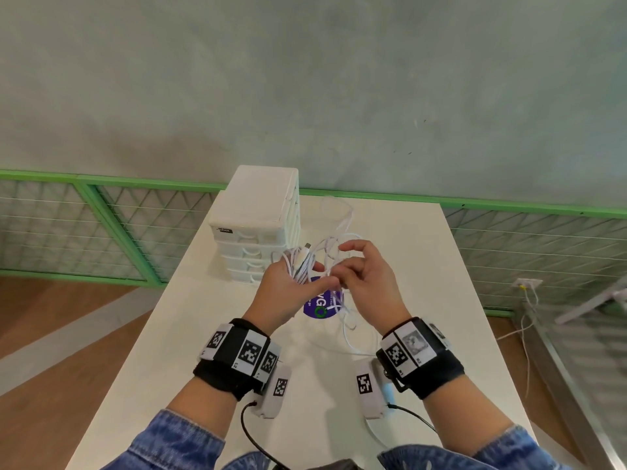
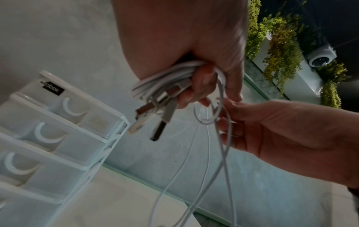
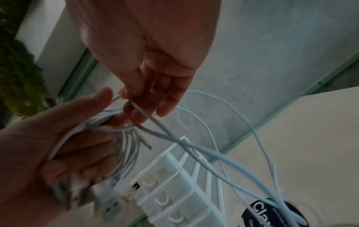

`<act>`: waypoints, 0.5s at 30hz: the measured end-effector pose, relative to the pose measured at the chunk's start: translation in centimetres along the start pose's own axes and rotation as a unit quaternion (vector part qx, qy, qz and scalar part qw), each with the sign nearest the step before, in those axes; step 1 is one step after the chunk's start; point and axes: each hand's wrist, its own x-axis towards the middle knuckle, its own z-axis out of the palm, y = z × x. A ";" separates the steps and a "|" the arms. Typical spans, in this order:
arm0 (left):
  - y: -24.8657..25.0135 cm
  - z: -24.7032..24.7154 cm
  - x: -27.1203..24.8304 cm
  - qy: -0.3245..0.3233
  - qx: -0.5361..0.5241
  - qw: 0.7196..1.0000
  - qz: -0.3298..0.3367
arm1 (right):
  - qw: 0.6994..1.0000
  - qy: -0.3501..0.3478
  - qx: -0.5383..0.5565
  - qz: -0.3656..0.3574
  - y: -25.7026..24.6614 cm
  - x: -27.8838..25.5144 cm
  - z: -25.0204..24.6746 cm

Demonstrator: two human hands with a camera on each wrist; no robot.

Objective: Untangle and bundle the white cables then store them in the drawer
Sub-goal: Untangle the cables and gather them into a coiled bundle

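Observation:
My left hand [image 1: 291, 283] grips a coiled bundle of white cables [image 1: 298, 266], held above the white table [image 1: 424, 266]; USB plugs [image 2: 153, 121] stick out below its fingers [image 2: 202, 86]. My right hand [image 1: 356, 276] pinches a loose white cable strand [image 3: 143, 116] right beside the bundle. More loose cable [image 1: 342, 225] trails from the hands down onto the table and loops toward the far edge. A white stack of small drawers [image 1: 258, 225] stands just left of the hands, and every drawer in view is pushed in.
A round purple sticker [image 1: 320, 305] lies on the table under the hands. A green mesh fence [image 1: 101, 225] runs behind the table. Wood floor lies on the left, and a wall socket with cords [image 1: 526, 286] is at the right.

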 end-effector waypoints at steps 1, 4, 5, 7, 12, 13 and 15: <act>0.1 0.2 0.1 -0.005 -0.008 1.000 0.002 | 1.000 -0.013 -0.007 -0.005 0.0 0.0 0.3; 0.2 0.1 0.3 -0.031 0.025 0.999 0.017 | 1.000 -0.027 -0.013 0.000 0.3 0.0 0.2; 0.2 0.0 0.3 -0.034 0.044 0.998 0.020 | 0.999 -0.032 -0.017 0.006 0.5 0.0 0.0; 0.1 -0.3 0.4 -0.039 0.072 0.996 0.026 | 0.999 -0.040 -0.021 0.018 0.6 -0.1 -0.1; -0.5 -0.7 0.6 -0.076 0.113 0.990 0.032 | 0.998 -0.003 -0.016 0.063 0.5 0.1 -0.2; -0.4 -0.7 0.6 -0.080 0.122 0.989 0.037 | 0.997 -0.006 -0.025 0.067 0.5 0.1 -0.3; 0.1 -0.8 0.3 -0.087 0.138 0.985 0.056 | 0.995 -0.015 -0.048 0.082 0.6 0.1 -0.4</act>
